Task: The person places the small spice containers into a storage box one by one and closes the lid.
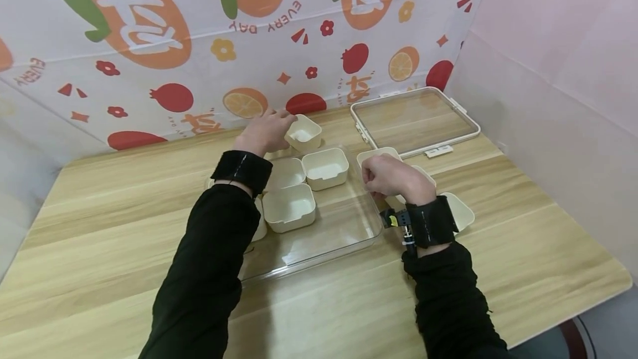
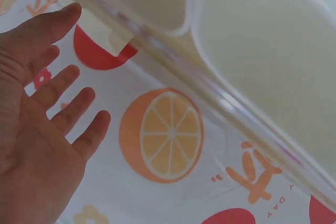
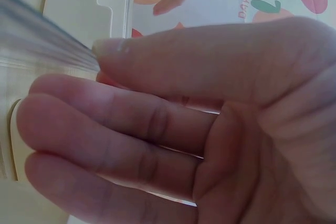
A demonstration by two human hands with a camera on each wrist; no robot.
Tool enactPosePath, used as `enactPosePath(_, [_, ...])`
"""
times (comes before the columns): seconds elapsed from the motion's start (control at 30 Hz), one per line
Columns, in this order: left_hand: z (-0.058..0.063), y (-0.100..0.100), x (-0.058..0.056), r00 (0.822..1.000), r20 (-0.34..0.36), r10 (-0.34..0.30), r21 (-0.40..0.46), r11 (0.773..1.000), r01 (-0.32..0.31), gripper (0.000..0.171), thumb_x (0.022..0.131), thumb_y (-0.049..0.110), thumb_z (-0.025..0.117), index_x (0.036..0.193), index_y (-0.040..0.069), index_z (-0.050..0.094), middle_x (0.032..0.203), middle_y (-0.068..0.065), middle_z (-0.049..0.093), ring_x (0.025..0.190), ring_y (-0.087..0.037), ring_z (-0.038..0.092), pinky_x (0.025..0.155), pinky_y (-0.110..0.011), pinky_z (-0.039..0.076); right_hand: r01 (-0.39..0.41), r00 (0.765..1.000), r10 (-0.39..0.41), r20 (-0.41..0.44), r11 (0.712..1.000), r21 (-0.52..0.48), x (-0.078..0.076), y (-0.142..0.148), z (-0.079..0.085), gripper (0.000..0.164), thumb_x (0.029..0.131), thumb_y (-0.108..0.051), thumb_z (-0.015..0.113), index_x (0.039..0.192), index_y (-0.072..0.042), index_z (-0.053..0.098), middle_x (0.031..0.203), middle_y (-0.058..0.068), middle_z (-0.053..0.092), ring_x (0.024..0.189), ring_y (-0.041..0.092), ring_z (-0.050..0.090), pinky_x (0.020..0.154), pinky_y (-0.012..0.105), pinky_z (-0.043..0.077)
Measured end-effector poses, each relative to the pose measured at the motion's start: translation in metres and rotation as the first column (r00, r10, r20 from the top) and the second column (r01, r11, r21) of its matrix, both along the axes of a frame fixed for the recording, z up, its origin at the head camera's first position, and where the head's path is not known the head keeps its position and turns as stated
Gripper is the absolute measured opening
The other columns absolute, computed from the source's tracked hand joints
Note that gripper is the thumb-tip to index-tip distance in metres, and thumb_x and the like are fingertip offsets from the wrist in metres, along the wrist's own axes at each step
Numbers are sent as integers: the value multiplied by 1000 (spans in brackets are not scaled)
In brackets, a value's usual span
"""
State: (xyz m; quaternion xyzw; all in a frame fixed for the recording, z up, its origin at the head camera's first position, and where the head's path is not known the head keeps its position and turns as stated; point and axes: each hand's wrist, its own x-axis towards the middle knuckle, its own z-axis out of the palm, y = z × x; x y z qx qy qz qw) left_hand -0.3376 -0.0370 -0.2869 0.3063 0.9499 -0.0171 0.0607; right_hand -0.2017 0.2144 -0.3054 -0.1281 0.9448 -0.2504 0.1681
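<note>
A clear shallow bin (image 1: 344,220) lies on the table with several cream boxes in it, among them a front box (image 1: 289,209) and a back right box (image 1: 326,169). My right hand (image 1: 391,175) pinches the bin's right rim between thumb and fingers; the right wrist view shows the clear edge (image 3: 42,30) at the thumb tip. Beyond the bin's back edge my left hand (image 1: 266,133) is held beside another cream box (image 1: 304,134). The left wrist view shows its fingers (image 2: 89,129) spread apart, with nothing held.
A clear lid with a white frame (image 1: 438,143) and side clips lies at the back right. More cream boxes, including one by my right wrist (image 1: 461,212), stand right of the bin, partly hidden by my hand. A fruit-print sheet (image 1: 199,43) hangs behind the table.
</note>
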Motion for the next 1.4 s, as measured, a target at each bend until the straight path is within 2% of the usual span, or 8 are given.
enactPosePath(0.23, [-2, 16, -6, 1000, -24, -1, -5, 1000, 1, 69, 94, 5, 69, 155, 7, 37, 160, -20, 32, 145, -45, 25, 117, -62, 21, 2, 1000, -2, -5, 1000, 7, -2, 0, 2, 12, 94, 5, 58, 85, -3, 59, 76, 9, 64, 66, 22, 64, 60, 28, 49])
enactPosePath(0.6, [-12, 31, -3, 998, 62, 1, -17, 1000, 0, 76, 99, -3, 57, 163, 23, 24, 168, -17, 10, 147, -56, 0, 115, -69, 7, -7, 1000, 7, -20, 1000, -2, 0, -3, 0, 14, 92, 6, 58, 82, -4, 58, 76, 14, 66, 66, 25, 65, 59, 27, 48])
enactPosePath(0.73, [-12, 32, 1, 990, 142, 21, 42, 999, -27, 76, 99, -7, 55, 162, 24, 26, 168, -16, 11, 149, -51, 8, 109, -59, 36, -4, 1000, 4, -19, 1000, 4, 0, -3, 0, 14, 93, 6, 58, 82, -4, 57, 76, 14, 66, 67, 27, 66, 59, 27, 48])
enactPosePath(0.83, [-11, 31, 4, 983, 177, 49, 58, 997, -60, 75, 99, -4, 57, 162, 24, 28, 167, -16, 16, 150, -42, 19, 99, -52, 47, -7, 1000, 7, -17, 1000, 8, 0, -2, 1, 14, 93, 5, 59, 83, -4, 58, 76, 14, 67, 67, 27, 66, 59, 27, 48])
enactPosePath(1.03, [-10, 28, 9, 984, 152, 87, 29, 995, -93, 68, 101, -7, 47, 160, 23, 33, 165, -17, 21, 146, -51, 22, 106, -62, 39, -11, 1000, 11, -11, 1000, 16, -1, -3, 0, 14, 93, 5, 58, 83, -4, 58, 76, 14, 68, 67, 28, 67, 60, 27, 48])
enactPosePath(1.13, [-10, 27, 10, 987, 138, 85, 15, 996, -87, 63, 103, -6, 45, 159, 20, 34, 163, -18, 26, 146, -48, 25, 109, -60, 37, -11, 1000, 11, -14, 1000, 19, -1, -3, 0, 14, 93, 6, 58, 83, -4, 58, 76, 13, 68, 67, 28, 67, 60, 28, 49])
enactPosePath(1.27, [-8, 25, 8, 994, 86, 70, -16, 997, -69, 58, 103, -7, 43, 158, 12, 35, 156, -26, 37, 138, -46, 41, 103, -57, 44, -2, 1000, 2, -12, 1000, 11, -1, -3, 1, 13, 93, 5, 58, 84, -4, 58, 77, 13, 67, 68, 27, 67, 60, 28, 49])
enactPosePath(1.4, [-7, 21, 10, 997, 5, 73, -58, 996, -73, 59, 101, -4, 47, 157, 10, 34, 156, -27, 34, 136, -51, 39, 106, -60, 40, 3, 1000, -3, -10, 1000, -1, -1, -3, 0, 13, 94, 6, 57, 84, -3, 58, 77, 12, 66, 69, 28, 67, 60, 28, 50])
